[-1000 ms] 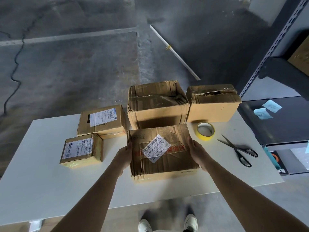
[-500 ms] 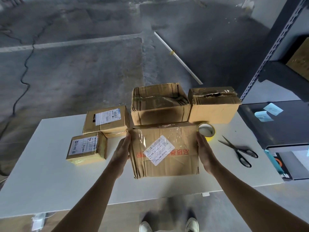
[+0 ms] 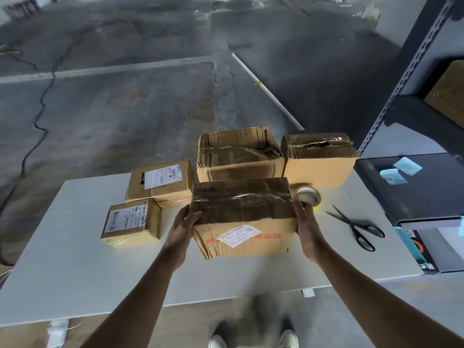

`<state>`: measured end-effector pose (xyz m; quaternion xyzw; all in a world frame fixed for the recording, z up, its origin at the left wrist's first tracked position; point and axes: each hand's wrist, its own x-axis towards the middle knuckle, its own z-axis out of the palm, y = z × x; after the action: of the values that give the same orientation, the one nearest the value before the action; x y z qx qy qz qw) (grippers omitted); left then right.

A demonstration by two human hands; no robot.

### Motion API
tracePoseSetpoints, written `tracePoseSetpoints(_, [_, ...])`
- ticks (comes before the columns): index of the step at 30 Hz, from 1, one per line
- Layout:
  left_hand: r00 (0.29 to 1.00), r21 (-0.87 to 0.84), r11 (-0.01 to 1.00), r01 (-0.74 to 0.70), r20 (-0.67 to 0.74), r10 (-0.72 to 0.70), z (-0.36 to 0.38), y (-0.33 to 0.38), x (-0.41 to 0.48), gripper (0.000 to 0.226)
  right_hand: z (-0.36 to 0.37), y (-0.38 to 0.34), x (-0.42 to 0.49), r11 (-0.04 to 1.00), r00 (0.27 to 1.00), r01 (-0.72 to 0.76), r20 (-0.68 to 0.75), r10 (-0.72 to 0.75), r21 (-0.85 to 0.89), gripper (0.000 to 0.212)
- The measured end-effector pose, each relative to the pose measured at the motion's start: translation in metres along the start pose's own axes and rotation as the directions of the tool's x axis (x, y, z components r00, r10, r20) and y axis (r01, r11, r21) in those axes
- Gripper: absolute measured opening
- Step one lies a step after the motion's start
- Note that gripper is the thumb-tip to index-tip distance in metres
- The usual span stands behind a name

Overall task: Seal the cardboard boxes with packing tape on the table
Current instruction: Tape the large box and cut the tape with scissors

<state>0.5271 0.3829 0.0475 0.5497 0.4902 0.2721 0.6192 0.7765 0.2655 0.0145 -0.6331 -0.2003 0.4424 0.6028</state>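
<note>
Centre carton [image 3: 242,212]: tipped toward you since the last frame, so the white barcode label [image 3: 238,236] now faces front, with the taped flaps on top. Red characters are printed upside down; the label print is too small to read. Your left hand [image 3: 182,228] and right hand [image 3: 307,227] grip its sides, mid-table [image 3: 100,272].

bare forearms [image 3: 140,295] in view; below, white shoes [image 3: 288,340] with rounded toes.

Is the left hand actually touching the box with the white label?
Touching. The head view shows the left hand with its fingers curled over the upper left edge of the box.
</note>
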Motion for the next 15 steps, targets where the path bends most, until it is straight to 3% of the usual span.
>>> tracePoseSetpoints(8, [0.998, 0.004, 0.998, 0.062, 0.006, -0.062, -0.005, -0.015, 0.007, 0.059, -0.004, 0.007, 0.004, 0.993, 0.999, -0.028, 0.017, 0.03, -0.112, 0.031])
tracePoseSetpoints(15, [0.996, -0.009, 0.996, 0.092, 0.01, -0.092, -0.007, -0.026, 0.007, 0.057, 0.001, 0.003, 0.002, 0.984, 0.999, -0.052, -0.019, 0.049, -0.172, 0.029])
